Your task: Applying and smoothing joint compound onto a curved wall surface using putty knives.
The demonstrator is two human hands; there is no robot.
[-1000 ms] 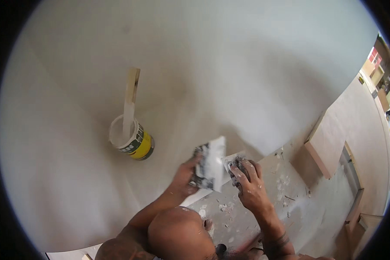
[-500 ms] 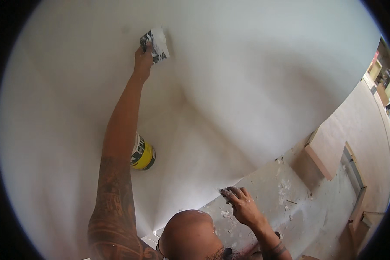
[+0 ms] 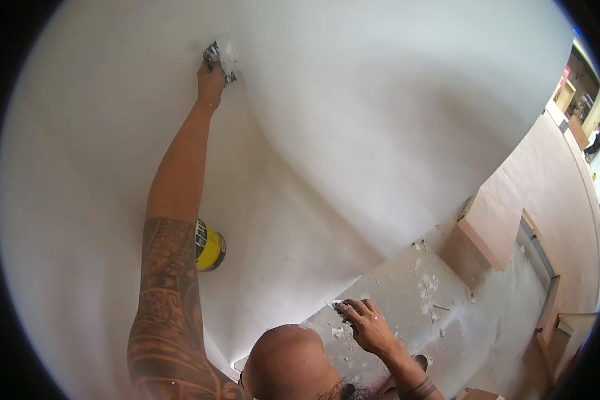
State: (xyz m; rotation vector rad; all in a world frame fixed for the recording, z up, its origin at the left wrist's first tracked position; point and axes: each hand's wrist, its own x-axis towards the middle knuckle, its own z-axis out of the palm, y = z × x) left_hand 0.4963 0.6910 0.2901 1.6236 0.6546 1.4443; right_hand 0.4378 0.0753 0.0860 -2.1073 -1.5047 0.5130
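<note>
My left arm reaches far up over a large pale, curved surface. At its end my left hand point(image 3: 211, 81) is closed on a wide putty knife point(image 3: 221, 61), whose dark face is smeared with white filler. The blade lies at the surface, next to a whitish patch; whether it touches cannot be told. My right hand point(image 3: 372, 328) is held low and right of centre, with bent fingers around a second putty knife point(image 3: 343, 311). This one is dark, smeared with white and seen nearly edge-on, so most of it is hidden. A yellow and black tub point(image 3: 210, 248) shows partly behind my left forearm.
Below the pale surface's lower edge lies a grey floor point(image 3: 407, 293) scattered with white crumbs and splashes. Pale wooden panels point(image 3: 490, 233) with cut-outs and frame edges stand on the right. Assorted clutter point(image 3: 583, 110) is visible beyond them at the far right.
My left hand has moved left and slightly up with its putty knife, whose blade now appears narrower. My right hand keeps its grip and sits slightly lower in the picture.
</note>
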